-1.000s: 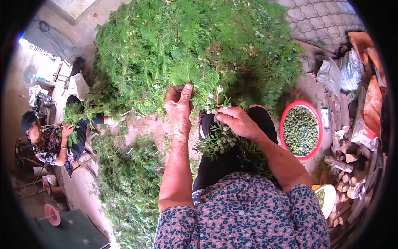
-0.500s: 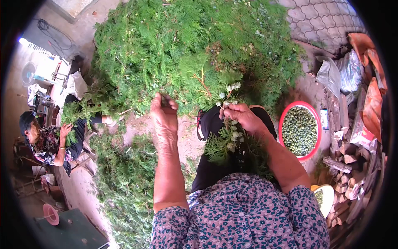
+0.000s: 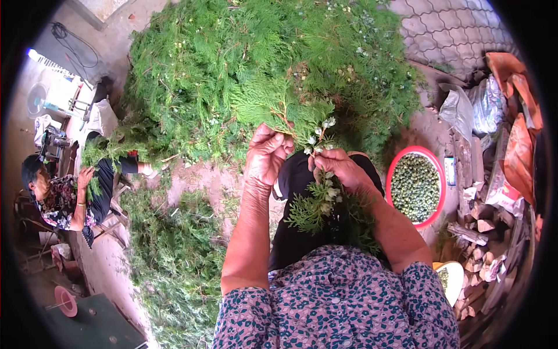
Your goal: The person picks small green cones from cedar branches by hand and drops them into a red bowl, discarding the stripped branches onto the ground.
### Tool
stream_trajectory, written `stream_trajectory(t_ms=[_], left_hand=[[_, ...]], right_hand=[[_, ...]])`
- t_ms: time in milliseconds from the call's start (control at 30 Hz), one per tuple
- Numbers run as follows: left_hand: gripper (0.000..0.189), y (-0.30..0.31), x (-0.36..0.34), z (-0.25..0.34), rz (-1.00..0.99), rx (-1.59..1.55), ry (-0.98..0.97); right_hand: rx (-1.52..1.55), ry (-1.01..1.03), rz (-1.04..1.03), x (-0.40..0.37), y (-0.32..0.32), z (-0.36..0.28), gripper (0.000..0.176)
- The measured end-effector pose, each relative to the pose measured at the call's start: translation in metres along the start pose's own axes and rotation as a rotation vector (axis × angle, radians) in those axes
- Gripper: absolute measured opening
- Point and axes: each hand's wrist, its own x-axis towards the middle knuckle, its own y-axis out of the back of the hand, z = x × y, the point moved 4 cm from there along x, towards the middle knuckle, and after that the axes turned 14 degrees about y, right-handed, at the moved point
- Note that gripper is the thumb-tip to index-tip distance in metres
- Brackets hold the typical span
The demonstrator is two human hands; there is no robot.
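Note:
My right hand (image 3: 344,168) grips a conifer branch (image 3: 311,214) with flat green sprays and pale cones, in front of my knees. Whitish cones (image 3: 318,136) cluster just above its fingertips, and others hang below them. Thumb and fingers of my left hand (image 3: 268,156) are pinched on the base of a leafy spray (image 3: 261,103) that fans out up and to the left. This spray seems to belong to the same branch, though the join is not clear. Behind both hands lies a large heap of cut conifer branches (image 3: 197,75).
To the right, a red-rimmed basin (image 3: 443,186) holds many green cones. Beyond it are split firewood (image 3: 468,232), plastic sacks (image 3: 488,104) and a pale yellow bowl (image 3: 458,282). More cut greenery (image 3: 174,244) lies at lower left. Another person (image 3: 64,192) sits at left, holding a branch.
My left hand has moved right and slightly up, from beside the branch to a pinch on its leafy spray. My right hand keeps its grip, nearly in place.

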Motion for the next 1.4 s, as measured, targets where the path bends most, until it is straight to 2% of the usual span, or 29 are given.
stream_trajectory(t_ms=[267, 333, 367, 433, 467, 533, 567, 667, 733, 767, 800, 933, 1000, 1100, 1133, 1200, 1233, 1400], left_hand=[[0.008, 0.005, -0.004, 0.007, -0.018, 0.097, -0.077], [0.006, 0.008, -0.006, 0.008, 0.153, 0.204, -0.064], [0.006, 0.009, -0.007, 0.008, 0.153, 0.204, -0.063], [0.004, 0.015, -0.009, 0.013, 0.267, 0.484, -0.123], [0.004, 0.016, -0.009, 0.015, 0.267, 0.484, -0.123], [0.009, -0.002, -0.020, 0.029, 0.494, 1.617, -0.691], [0.009, 0.003, -0.020, 0.033, 0.493, 1.617, -0.692], [0.011, 0.036, -0.034, 0.063, 0.868, 1.213, -0.726], [0.010, 0.057, -0.045, 0.073, 0.682, 0.506, -0.469], [0.007, 0.052, -0.044, 0.074, 0.476, 0.144, -0.376], [0.010, 0.051, -0.044, 0.071, 0.405, -0.015, -0.280], [0.017, 0.029, -0.040, 0.043, 0.095, -0.299, -0.139], [0.013, 0.015, -0.037, 0.031, 0.115, -0.257, -0.058], [0.010, -0.019, -0.041, 0.017, 0.386, 0.208, -0.131], [0.013, -0.023, -0.040, 0.015, 0.351, 0.372, -0.124], [0.018, -0.039, -0.033, 0.009, 0.342, 0.753, -0.332], [0.020, -0.044, -0.033, 0.008, 0.356, 0.848, -0.273], [0.017, -0.049, -0.029, 0.002, 0.359, 0.919, -0.213]], right_hand=[[-0.007, -0.036, 0.023, 0.001, 0.002, 0.007, 0.031], [-0.036, -0.019, 0.009, 0.002, 0.004, 0.010, 0.030], [-0.046, -0.009, 0.007, 0.002, 0.004, 0.011, 0.029], [-0.055, -0.001, 0.006, 0.002, 0.004, 0.011, 0.027], [-0.025, -0.009, 0.012, 0.002, 0.003, 0.010, 0.025], [0.005, -0.017, 0.017, 0.002, -0.001, 0.007, 0.023], [-0.047, -0.004, 0.005, 0.003, -0.002, 0.004, 0.023], [-0.076, -0.011, 0.022, 0.001, -0.001, 0.004, 0.021], [-0.050, -0.042, 0.061, -0.002, 0.001, 0.008, 0.020], [-0.119, -0.016, 0.055, 0.001, 0.000, 0.008, 0.020], [-0.190, 0.014, 0.047, 0.004, -0.002, 0.007, 0.019], [-0.114, -0.012, 0.075, 0.003, -0.006, 0.005, 0.019], [-0.126, -0.017, 0.096, 0.003, -0.004, 0.012, 0.018], [-0.138, 0.003, 0.115, 0.003, -0.005, 0.009, 0.017], [-0.138, 0.005, 0.117, 0.003, -0.007, 0.008, 0.017], [-0.148, 0.057, 0.128, 0.003, -0.010, 0.005, 0.019], [-0.167, 0.045, 0.093, 0.003, -0.010, 0.002, 0.019], [-0.240, 0.068, 0.059, 0.003, -0.010, 0.001, 0.019]])
